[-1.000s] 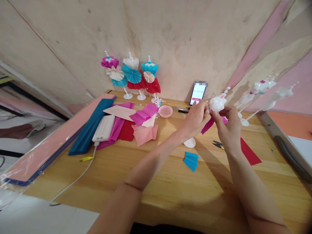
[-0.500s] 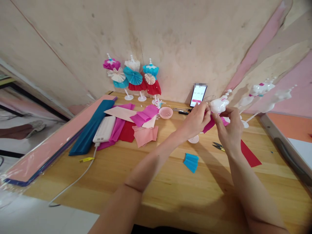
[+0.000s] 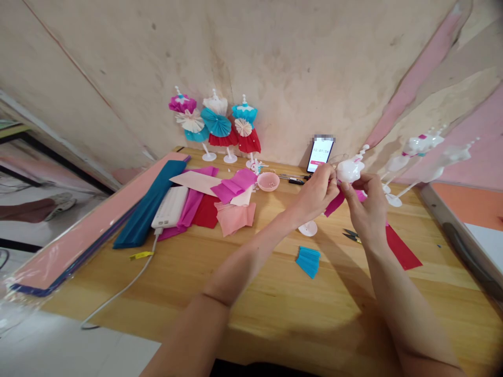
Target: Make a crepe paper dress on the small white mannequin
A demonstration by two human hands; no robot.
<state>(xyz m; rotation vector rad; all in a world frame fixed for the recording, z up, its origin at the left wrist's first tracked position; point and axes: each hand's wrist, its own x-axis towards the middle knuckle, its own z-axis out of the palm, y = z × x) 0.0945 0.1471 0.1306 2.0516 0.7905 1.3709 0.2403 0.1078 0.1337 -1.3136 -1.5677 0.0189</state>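
Both my hands are raised over the wooden table (image 3: 243, 293) around a small white mannequin bust (image 3: 350, 170) on a stand with a round white base (image 3: 308, 228). My left hand (image 3: 316, 195) pinches at the bust's left side, fingers closed. My right hand (image 3: 367, 207) grips it from below and right, and a magenta crepe-paper strip (image 3: 335, 203) runs between the two hands against the bust. A folded blue paper fan (image 3: 308, 260) lies on the table under my forearms. A red paper strip (image 3: 401, 248) and small scissors (image 3: 352, 236) lie beneath my right hand.
Three dressed mannequins (image 3: 215, 125) stand by the wall. Crepe-paper sheets (image 3: 220, 201), a white power bank (image 3: 170, 207) with cable, a pink bowl (image 3: 268, 181) and a phone (image 3: 320, 153) sit on the table. Bare mannequins (image 3: 424, 152) stand at right. A pink board (image 3: 94, 230) lies along the left edge.
The hands and the bust stay almost in place, with small finger shifts on the magenta strip. The view has tilted slightly.
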